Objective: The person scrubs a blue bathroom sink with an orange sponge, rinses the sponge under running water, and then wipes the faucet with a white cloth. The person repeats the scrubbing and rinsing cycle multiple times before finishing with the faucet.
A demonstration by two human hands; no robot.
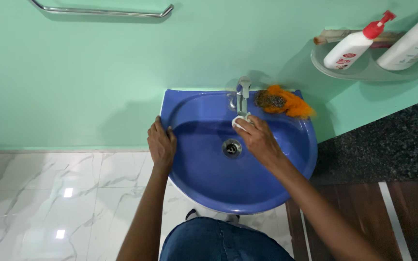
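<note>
A blue wall-mounted sink point(204, 188) fills the middle of the head view. My left hand point(161, 144) rests flat on its left rim. Inside the basin, just below the chrome tap point(243, 93), my right hand point(256, 139) is closed on a small white object point(239, 120), probably a piece of soap or cloth. The drain point(231, 148) lies beside that hand. An orange scrubber with a dark steel-wool pad point(281, 102) sits on the rim to the right of the tap.
A glass corner shelf point(364, 70) on the green wall carries a white pump bottle point(356, 43), a larger white bottle point(412, 41) and brushes. A chrome towel bar point(102, 10) hangs top left. Dark granite counter point(388, 140) at right, marble floor point(49, 193) at left.
</note>
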